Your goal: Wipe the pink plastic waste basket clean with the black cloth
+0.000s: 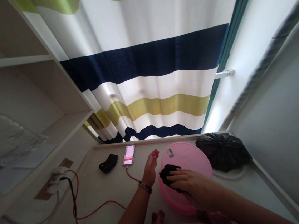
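A round pink tub with a lid (pixel 189 154) stands on the white desk in front of me. On its left side lies a bunched black cloth (pixel 165 173), possibly a sock. My right hand (pixel 188 183) rests on this cloth with its fingers stretched out flat; the thumb is hidden. Just left of the tub, my left hand (pixel 151 165) is raised on edge, fingers extended and nothing in it. A dark beaded bracelet circles the left wrist. Farther left lies a folded black piece (pixel 109 163) that looks like a sock.
A phone (pixel 129 155) with a red cable (pixel 106 203) lies at the back. Plugs fill a wall socket (pixel 56 178) at left, below a shelf (pixel 77 116). A black plastic bag (pixel 222 150) sits right of the tub. A striped curtain (pixel 148 58) hangs behind.
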Demonstrator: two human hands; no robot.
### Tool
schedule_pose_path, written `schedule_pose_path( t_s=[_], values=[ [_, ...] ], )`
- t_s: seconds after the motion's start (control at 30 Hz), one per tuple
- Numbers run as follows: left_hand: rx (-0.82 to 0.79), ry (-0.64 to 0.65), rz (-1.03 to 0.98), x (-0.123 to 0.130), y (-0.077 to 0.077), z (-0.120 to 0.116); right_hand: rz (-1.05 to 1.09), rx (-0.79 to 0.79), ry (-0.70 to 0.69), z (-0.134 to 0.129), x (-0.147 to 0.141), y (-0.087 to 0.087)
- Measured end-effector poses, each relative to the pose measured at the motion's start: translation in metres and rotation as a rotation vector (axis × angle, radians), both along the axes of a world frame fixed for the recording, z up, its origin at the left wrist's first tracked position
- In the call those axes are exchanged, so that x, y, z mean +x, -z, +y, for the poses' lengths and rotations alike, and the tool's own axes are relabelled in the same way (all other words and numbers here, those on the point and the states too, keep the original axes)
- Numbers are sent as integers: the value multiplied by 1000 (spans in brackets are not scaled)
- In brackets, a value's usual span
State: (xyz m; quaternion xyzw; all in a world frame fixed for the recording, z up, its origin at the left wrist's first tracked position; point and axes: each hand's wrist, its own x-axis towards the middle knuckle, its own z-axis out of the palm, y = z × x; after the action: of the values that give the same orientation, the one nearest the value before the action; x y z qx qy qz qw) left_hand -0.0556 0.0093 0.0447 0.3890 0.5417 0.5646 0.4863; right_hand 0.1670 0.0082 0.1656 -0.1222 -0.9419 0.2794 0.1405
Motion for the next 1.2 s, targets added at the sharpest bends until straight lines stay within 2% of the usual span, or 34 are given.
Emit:
schedule_pose_path(
  t_s=[0.13, 0.27, 0.43, 0.57, 0.77, 0.97, 1.07, 1.2],
  values=[
    [30, 58, 21, 9, -11, 9, -43, -33, 84, -15, 31, -2],
    [68, 147, 10, 25, -17, 17, -49, 4, 157, -20, 62, 3],
    [67, 175, 2, 38, -17, 16, -19, 71, 330, -12, 98, 24],
    [61, 175, 2, 39, -15, 15, 39, 110, 468, 3, 109, 44],
    [63, 183, 14, 37, -15, 15, 18, 130, 540, 46, 88, 56],
    [93, 174, 27, 38, -13, 15, -3, 156, 566, 91, 43, 57],
    [123, 167, 32, 39, -13, 15, -8, 150, 535, 94, 15, 56],
    [177, 160, 43, 40, -16, 14, 5, 124, 463, 79, -12, 53]
  ],
)
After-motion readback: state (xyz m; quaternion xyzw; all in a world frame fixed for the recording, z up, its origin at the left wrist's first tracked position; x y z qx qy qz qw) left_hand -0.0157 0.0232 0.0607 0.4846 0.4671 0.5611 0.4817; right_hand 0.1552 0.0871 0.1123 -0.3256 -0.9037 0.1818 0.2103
